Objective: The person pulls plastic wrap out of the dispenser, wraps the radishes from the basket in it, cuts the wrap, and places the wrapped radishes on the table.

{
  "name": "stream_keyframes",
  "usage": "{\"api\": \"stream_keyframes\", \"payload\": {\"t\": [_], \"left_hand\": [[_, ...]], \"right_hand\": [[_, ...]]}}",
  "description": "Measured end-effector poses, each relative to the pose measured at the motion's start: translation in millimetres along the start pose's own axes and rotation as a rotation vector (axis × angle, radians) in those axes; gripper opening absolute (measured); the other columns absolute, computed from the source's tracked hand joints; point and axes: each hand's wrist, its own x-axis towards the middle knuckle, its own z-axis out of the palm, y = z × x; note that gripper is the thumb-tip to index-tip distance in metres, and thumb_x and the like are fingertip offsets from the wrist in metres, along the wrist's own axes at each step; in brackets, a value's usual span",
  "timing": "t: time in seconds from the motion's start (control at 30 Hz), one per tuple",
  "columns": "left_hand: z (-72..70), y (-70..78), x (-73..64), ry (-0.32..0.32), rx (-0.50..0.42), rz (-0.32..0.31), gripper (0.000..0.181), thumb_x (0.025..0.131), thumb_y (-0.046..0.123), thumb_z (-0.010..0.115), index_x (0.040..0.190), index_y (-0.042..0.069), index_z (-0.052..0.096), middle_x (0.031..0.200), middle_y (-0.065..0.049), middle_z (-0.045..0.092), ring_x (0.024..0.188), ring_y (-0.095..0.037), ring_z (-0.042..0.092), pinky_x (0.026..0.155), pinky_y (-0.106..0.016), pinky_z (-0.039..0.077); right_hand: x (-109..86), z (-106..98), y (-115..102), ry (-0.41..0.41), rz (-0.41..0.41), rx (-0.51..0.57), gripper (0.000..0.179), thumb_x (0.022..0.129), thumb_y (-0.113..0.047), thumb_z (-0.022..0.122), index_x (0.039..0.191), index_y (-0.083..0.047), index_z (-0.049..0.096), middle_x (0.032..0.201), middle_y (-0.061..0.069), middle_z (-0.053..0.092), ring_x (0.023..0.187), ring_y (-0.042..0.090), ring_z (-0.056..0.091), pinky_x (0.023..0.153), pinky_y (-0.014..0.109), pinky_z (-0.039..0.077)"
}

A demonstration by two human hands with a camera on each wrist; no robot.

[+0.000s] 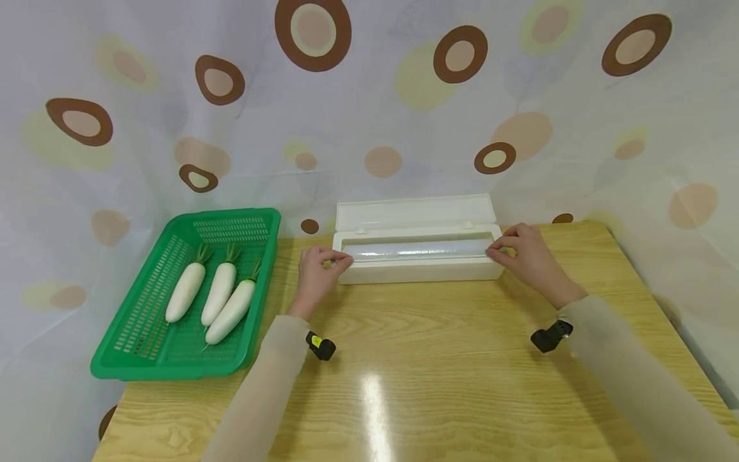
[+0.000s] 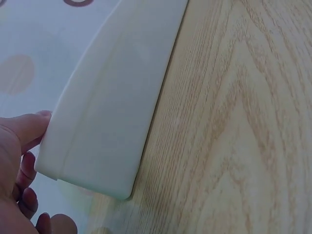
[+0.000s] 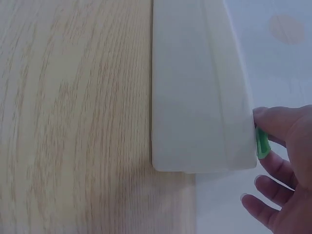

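A long white plastic wrap dispenser (image 1: 420,272) stands at the back of the table, its lid (image 1: 412,213) raised behind it. Inside lies a shiny roll of plastic wrap (image 1: 418,250). My left hand (image 1: 320,273) pinches the edge of the wrap between thumb and forefinger at the dispenser's front left corner. At the front right corner my right hand (image 1: 528,260) pinches the other end the same way. In both wrist views the dispenser's front wall partly hides the fingertips. A small green piece (image 3: 263,143) shows beside the right thumb in the right wrist view.
To the left, a green plastic basket (image 1: 265,308) holds three white radishes (image 1: 219,295) with short green tops. The wooden table (image 1: 427,359) stretches in front of the dispenser. A patterned curtain (image 1: 369,115) hangs close behind.
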Motion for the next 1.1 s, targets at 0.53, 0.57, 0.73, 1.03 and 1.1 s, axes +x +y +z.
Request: {"api": "stream_keyframes", "payload": {"t": [0.53,0.57,0.73,1.03,1.1], "left_hand": [[3.7,-1.5,5.9,0.038,0.020,0.035,0.021,0.100,0.025,0.074,0.100,0.004,0.078,0.113,-0.014,0.061,0.114,-0.035,0.045,0.095,-0.049,0.038],[3.8,-1.1,6.6,0.045,0.025,0.049,0.021,0.100,0.025,0.074,0.100,0.004,0.077,0.114,-0.014,0.062,0.114,-0.035,0.046,0.095,-0.049,0.038],[4.0,1.5,10.7,0.055,0.036,0.155,0.019,0.102,0.019,0.070,0.102,0.001,0.075,0.107,-0.017,0.072,0.101,-0.036,0.054,0.091,-0.046,0.042],[2.0,9.5,13.6,-0.065,0.035,0.033,0.023,0.099,0.028,0.075,0.105,0.005,0.076,0.105,-0.010,0.072,0.089,-0.026,0.056,0.082,-0.039,0.046],[1.8,10.8,13.5,-0.082,0.034,0.020,0.022,0.096,0.027,0.078,0.104,0.007,0.076,0.108,-0.010,0.072,0.099,-0.027,0.056,0.088,-0.041,0.046]], "right_hand": [[6.1,2,-11,-0.045,0.058,0.039,0.018,0.104,-0.010,0.064,0.095,0.005,0.070,0.115,0.035,0.058,0.111,0.052,0.048,0.093,0.063,0.041],[7.2,2,-11,-0.046,0.057,0.042,0.019,0.105,-0.010,0.063,0.096,0.005,0.069,0.115,0.035,0.059,0.110,0.051,0.049,0.091,0.062,0.041],[14.3,2,-12,-0.053,0.056,0.041,0.023,0.108,-0.013,0.055,0.099,0.006,0.066,0.110,0.032,0.064,0.106,0.049,0.050,0.092,0.059,0.037],[16.7,-3,-16,-0.177,0.118,0.019,0.029,0.102,-0.032,0.065,0.102,-0.003,0.063,0.109,0.021,0.066,0.125,0.056,0.041,0.103,0.073,0.026],[16.4,-3,-13,-0.185,0.123,0.021,0.027,0.103,-0.028,0.065,0.105,-0.002,0.062,0.114,0.023,0.065,0.130,0.057,0.038,0.104,0.075,0.023]]}}
